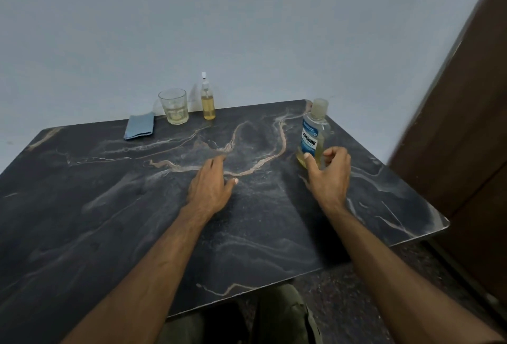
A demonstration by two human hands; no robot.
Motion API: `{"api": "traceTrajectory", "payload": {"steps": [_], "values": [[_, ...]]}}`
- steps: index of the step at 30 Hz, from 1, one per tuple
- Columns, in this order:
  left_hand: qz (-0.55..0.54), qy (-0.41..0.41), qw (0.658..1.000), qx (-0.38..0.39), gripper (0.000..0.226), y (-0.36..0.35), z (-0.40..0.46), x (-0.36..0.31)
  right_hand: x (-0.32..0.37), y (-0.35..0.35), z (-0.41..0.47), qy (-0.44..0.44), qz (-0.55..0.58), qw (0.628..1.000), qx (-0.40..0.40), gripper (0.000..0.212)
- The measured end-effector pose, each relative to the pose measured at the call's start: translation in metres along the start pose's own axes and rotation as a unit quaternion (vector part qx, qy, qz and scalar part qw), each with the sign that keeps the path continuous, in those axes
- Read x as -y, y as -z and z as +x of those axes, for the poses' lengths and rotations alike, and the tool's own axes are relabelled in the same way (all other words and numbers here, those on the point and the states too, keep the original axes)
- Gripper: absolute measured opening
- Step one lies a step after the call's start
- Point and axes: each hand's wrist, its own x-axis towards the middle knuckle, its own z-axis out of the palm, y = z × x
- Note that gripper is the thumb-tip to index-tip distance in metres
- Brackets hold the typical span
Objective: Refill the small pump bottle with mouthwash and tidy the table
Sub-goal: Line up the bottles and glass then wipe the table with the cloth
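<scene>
A small pump bottle [208, 102] with yellowish liquid stands upright at the table's far edge, its white nozzle on top. The mouthwash bottle [314, 132], clear with a blue label and a pale cap, stands at the right side of the table. My right hand [330, 176] is just in front of it, fingers curled apart around its base without a clear grip. My left hand [212, 185] rests flat on the dark marble table [109, 206] near the middle, holding nothing.
A drinking glass [173, 106] with a little pale liquid stands left of the pump bottle. A folded blue cloth [139, 129] lies beside it. A grey wall is behind the table, a brown door [466, 124] to the right.
</scene>
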Motion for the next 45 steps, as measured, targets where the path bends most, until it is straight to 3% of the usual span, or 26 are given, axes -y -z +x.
{"api": "traceTrajectory", "payload": {"steps": [6,13,18,21,26,34,45], "values": [[-0.003,0.007,1.0,0.018,0.064,0.003,-0.001,0.003,-0.001,-0.014,0.015,-0.066,0.031,0.996,0.051,0.067],[-0.003,0.011,1.0,0.015,0.063,0.007,0.003,0.015,-0.008,-0.018,0.025,-0.059,0.062,0.992,0.094,0.045],[0.004,0.021,0.999,0.03,0.065,0.006,0.005,0.015,-0.01,-0.014,0.036,-0.043,0.096,0.961,0.257,0.041],[0.011,0.02,0.999,0.039,0.066,0.005,0.005,0.014,-0.007,-0.014,0.037,-0.031,0.1,0.945,0.311,0.044],[0.008,0.024,0.998,0.049,0.07,0.009,0.008,0.018,-0.006,-0.022,0.028,-0.01,0.101,0.95,0.295,0.058],[0.049,0.021,0.992,0.114,0.077,0.019,0.036,0.031,0.003,-0.053,0.036,0.0,0.114,0.943,0.311,0.059],[0.082,0.047,0.988,0.126,0.076,0.029,0.117,0.072,0.018,-0.139,0.092,0.013,0.112,0.943,0.313,0.06]]}}
